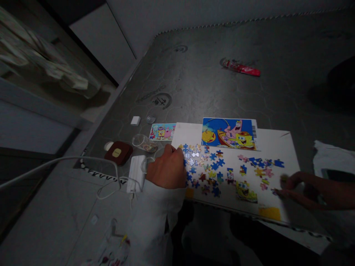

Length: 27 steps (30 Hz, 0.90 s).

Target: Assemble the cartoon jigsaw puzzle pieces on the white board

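Note:
A white board lies on a dark quilted surface and carries several loose blue, yellow and pink jigsaw pieces. A cartoon reference picture lies at the board's far edge. My left hand, in a white sleeve, rests at the board's left edge with its fingers curled down onto the pieces. My right hand reaches in from the right. Its thumb and fingers are pinched together low over the board's near right part, beside small pieces. It is slightly smeared. A partly joined yellow figure lies between the hands.
Left of the board lie a smaller cartoon card, a clear plastic bag, a brown round-cornered case, a white charger with cable and a small white block. A red wrapper lies far back. White cloth is at right.

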Tool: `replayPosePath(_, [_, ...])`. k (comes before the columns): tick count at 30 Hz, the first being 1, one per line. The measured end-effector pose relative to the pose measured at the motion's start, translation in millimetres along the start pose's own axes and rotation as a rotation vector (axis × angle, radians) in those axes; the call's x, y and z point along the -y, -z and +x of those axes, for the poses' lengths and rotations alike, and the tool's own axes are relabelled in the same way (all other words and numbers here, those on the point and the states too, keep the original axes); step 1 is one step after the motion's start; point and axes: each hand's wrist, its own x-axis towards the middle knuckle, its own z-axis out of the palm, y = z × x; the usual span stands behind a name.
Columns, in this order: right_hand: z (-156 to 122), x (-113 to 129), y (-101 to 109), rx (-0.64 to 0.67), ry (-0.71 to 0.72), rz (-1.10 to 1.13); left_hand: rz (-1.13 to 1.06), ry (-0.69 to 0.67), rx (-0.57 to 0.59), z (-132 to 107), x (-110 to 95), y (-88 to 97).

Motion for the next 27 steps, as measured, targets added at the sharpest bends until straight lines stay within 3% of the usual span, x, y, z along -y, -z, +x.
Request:
replayPosePath(3, [1, -3, 4, 0.014, -0.002, 0.070, 0.004, 0.002, -0.012, 0, -1, -1.3])
replayPosePath(5, [7, -16, 8, 0.095, -0.003, 0.154, -0.011, 0.008, -0.012, 0, -1, -1.2])
replayPosePath(6, [12, -26, 10, 0.181, -0.006, 0.209, -0.018, 0.010, -0.011, 0, -1, -0.9])
replayPosePath(8, [23, -47, 12, 0.492, -0.003, 0.278, -0.025, 0.011, -0.011, 0, 0, -0.6])
replayPosePath(9, [28, -56, 12, 0.460, -0.012, 0.279, -0.024, 0.010, -0.014, 0, 0, -0.5])
replayPosePath(10, [32, -64, 11, 0.536, -0.019, 0.281, -0.022, 0.009, -0.017, 0, 0, -0.6])
replayPosePath(13, [36, -75, 7, 0.539, -0.044, 0.272, -0.006, 0.006, -0.022, 0, 1, -1.4])
replayPosePath(17, [29, -68, 4, 0.465, -0.052, 0.268, 0.006, 0.003, -0.022, 0, 0, -1.8])
replayPosePath(27, [32, -70, 7, 0.517, -0.027, 0.260, 0.013, -0.034, 0.043, -3, 0, 6.0])
